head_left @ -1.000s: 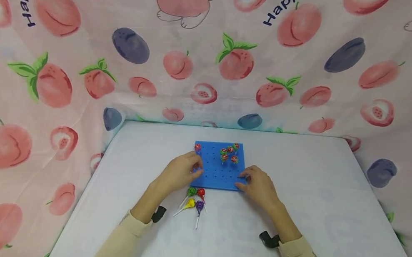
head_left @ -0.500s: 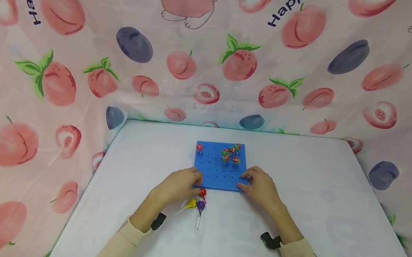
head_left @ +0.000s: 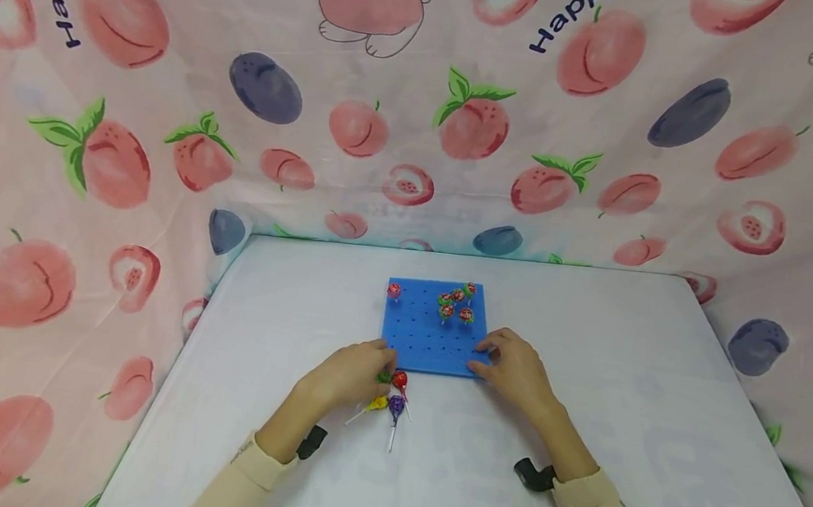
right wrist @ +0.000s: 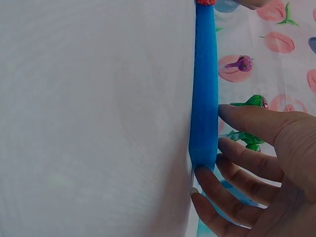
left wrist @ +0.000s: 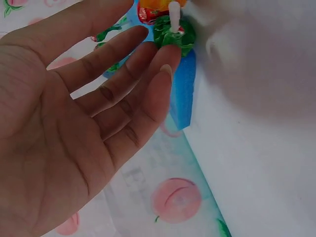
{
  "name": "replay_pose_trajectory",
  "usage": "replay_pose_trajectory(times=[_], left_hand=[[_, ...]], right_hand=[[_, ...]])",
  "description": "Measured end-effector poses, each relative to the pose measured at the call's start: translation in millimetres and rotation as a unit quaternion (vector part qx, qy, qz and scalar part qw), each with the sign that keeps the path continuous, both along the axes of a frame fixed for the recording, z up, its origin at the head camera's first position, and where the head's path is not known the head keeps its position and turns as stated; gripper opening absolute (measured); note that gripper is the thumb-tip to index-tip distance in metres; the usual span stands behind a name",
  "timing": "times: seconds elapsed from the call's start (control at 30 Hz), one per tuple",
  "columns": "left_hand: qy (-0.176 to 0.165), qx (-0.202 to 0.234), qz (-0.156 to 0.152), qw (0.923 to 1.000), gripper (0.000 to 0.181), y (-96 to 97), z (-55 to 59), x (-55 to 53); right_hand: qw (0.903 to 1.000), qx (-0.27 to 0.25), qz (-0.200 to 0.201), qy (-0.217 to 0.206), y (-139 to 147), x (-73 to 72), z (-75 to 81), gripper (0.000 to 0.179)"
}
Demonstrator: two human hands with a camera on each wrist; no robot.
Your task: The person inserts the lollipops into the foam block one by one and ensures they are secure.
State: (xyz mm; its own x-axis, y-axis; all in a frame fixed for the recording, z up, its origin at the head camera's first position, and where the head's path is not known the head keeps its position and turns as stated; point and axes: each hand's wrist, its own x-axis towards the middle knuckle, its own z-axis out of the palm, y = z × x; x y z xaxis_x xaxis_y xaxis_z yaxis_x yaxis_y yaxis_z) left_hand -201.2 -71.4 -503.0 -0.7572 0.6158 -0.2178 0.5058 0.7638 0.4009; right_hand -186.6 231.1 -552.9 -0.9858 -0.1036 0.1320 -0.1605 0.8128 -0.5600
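Note:
My left hand [head_left: 352, 373] reaches over a small group of lollipops at the board's front edge. Its fingertips are at the green lollipop [left wrist: 187, 37], whose white stick [left wrist: 174, 17] points towards the wrist camera. The fingers look extended in the left wrist view, and I see no firm pinch. Beside them lie a red lollipop [head_left: 400, 380], a yellow lollipop [head_left: 378, 403] and a purple lollipop [head_left: 396, 406]. Over at the right front corner of the blue board [head_left: 425, 359], my right hand [head_left: 513, 367] rests its thumb and fingertips against the edge, holding no lollipop.
Several red-and-green wrapped lollipops [head_left: 447, 312] stand in the board's holes at the back right. One pinkish lollipop [head_left: 393, 290] stands at its back left corner. The white table [head_left: 593, 323] ends at a fruit-patterned cloth [head_left: 421, 115] behind.
My left hand has come down from the board's left side to the loose lollipops; the green one, hidden half a second ago, partly shows. My right hand stays at the board's corner.

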Motion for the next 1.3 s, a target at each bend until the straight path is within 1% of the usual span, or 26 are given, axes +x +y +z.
replay_pose_trajectory(times=[0.2,0.3,0.47,0.57,0.87,1.0,1.3], left_hand=[[0.002,0.004,0.0,1.0,0.018,-0.6,-6.7,-1.8],[0.002,0.009,0.002,1.0,0.017,-0.9,-8.4,-2.0],[0.013,0.02,0.0,0.9997,0.013,-1.2,-10.9,-2.6],[0.016,0.023,0.003,0.9996,0.015,-1.6,-13.6,-4.0],[-0.001,0.028,0.024,0.9993,0.018,-2.9,-19.8,-8.5],[0.002,0.022,0.031,0.9993,0.018,-2.8,-22.9,-9.9],[0.013,0.026,0.031,0.9991,0.017,-3.0,-26.8,-10.8]], right_hand=[[1.0,-0.004,-0.002,-0.006,0,-0.8,-0.1,0.028],[1.0,-0.004,-0.003,-0.007,1,-1.4,-0.3,0.028],[1.0,-0.003,-0.003,-0.005,1,-0.8,-0.7,0.028],[1.0,-0.003,-0.003,-0.005,1,-0.8,-1.0,0.028],[1.0,0.003,-0.003,-0.007,1,-1.6,0.0,0.028],[1.0,0.0,-0.005,-0.007,0,-1.2,0.4,0.029],[1.0,0.0,-0.001,-0.005,2,-0.9,-0.7,0.028]])
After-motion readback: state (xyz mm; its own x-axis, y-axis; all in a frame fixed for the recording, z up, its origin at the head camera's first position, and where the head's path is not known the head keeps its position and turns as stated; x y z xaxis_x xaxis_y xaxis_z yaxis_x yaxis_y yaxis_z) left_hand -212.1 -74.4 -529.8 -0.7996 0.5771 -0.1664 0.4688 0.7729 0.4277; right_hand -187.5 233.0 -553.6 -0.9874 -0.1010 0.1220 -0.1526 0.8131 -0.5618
